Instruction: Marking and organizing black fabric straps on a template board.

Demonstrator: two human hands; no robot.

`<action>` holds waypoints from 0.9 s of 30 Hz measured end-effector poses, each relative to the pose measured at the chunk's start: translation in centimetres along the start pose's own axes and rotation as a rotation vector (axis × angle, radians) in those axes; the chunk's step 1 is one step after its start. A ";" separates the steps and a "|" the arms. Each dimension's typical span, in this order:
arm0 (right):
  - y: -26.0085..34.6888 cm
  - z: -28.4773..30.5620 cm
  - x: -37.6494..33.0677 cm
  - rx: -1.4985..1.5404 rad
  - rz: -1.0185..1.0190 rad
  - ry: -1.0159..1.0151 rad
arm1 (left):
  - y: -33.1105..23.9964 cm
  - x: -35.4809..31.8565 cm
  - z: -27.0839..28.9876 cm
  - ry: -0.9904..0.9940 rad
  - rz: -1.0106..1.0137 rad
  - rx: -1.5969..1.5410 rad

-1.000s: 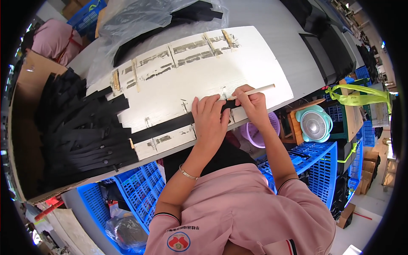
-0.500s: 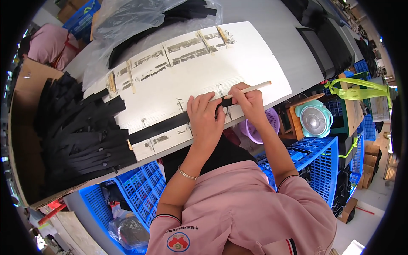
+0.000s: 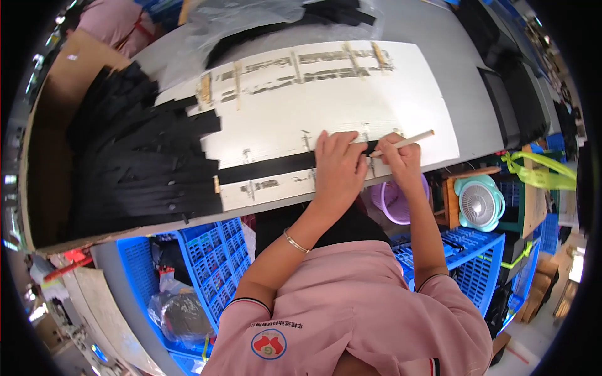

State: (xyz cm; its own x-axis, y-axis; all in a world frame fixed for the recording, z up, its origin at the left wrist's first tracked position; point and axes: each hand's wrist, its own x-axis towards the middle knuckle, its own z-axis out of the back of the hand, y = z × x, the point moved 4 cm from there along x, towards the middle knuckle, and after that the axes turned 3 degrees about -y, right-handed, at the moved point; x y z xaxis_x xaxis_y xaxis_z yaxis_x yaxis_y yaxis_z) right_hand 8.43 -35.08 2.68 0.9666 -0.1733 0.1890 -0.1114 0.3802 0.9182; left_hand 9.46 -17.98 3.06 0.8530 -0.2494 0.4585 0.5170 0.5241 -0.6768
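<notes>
Across the near part of a white board (image 3: 401, 94), a long black strip (image 3: 269, 168) is laid out lengthwise, its left end reaching the edge of a heap of black strips (image 3: 138, 156) and its right end lying by the two hands. The strip is covered partway along by the left hand (image 3: 338, 166), which is spread palm down with the fingers extended and closed around nothing that can be seen. By the right hand (image 3: 402, 164), a pale pencil (image 3: 414, 138) is gripped between thumb and fingers, its dark point directed down and leftward at the strip's right end; whether the surface is touched by the point cannot be told. The board is marked by dark smudged bands and crossed by narrow tan strips (image 3: 351, 59) along its far side, and it is supported by a grey table (image 3: 464, 119). At the left, the heap is partly enclosed by a cardboard box (image 3: 59, 88). Beyond the board, black material (image 3: 288, 30) is partly covered by clear plastic sheeting (image 3: 222, 28). Below the table's near edge, a purple basket (image 3: 396, 210), a teal fan (image 3: 480, 203) and a blue crate (image 3: 480, 272) can be seen at the right.
</notes>
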 end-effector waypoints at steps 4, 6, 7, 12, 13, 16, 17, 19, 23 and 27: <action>-0.9 1.1 -0.5 0.115 -0.135 -0.056 | 0.0 -0.7 0.7 -0.041 -0.021 -0.039; -1.2 1.6 -0.7 0.246 -0.156 -0.109 | -0.9 -1.6 2.1 -0.028 -0.031 0.016; -1.2 1.6 -0.8 0.232 -0.176 -0.137 | -0.9 -2.4 3.0 0.004 0.007 0.033; 0.3 0.0 0.0 0.135 -0.038 -0.068 | 1.3 -5.7 8.7 -0.069 0.046 0.031; 1.1 -0.6 0.4 -0.110 0.128 -0.022 | 1.9 -5.9 10.2 -0.109 0.073 0.081; 3.5 -2.5 0.8 -0.552 0.341 0.078 | 4.0 -7.1 14.4 -0.213 0.156 0.218; 3.6 -2.8 1.1 -0.619 0.322 0.040 | 4.5 -7.5 15.6 -0.244 0.163 0.260; 3.3 -3.3 2.0 -0.707 0.287 -0.005 | 5.2 -8.4 18.0 -0.300 0.189 0.329; 1.8 -3.9 5.4 -0.774 0.310 -0.188 | 7.3 -10.3 20.6 -0.308 0.260 0.500; 1.5 -4.1 6.3 -0.735 0.326 -0.221 | 10.0 -10.9 21.9 -0.250 0.293 0.564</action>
State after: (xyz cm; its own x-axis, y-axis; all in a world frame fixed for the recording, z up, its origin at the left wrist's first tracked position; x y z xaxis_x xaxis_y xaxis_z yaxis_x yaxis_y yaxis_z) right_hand 15.27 -31.86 3.75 0.8359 -0.0972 0.5401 -0.1244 0.9250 0.3590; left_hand 3.78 7.76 3.91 0.8750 0.1277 0.4670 0.0927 0.9025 -0.4206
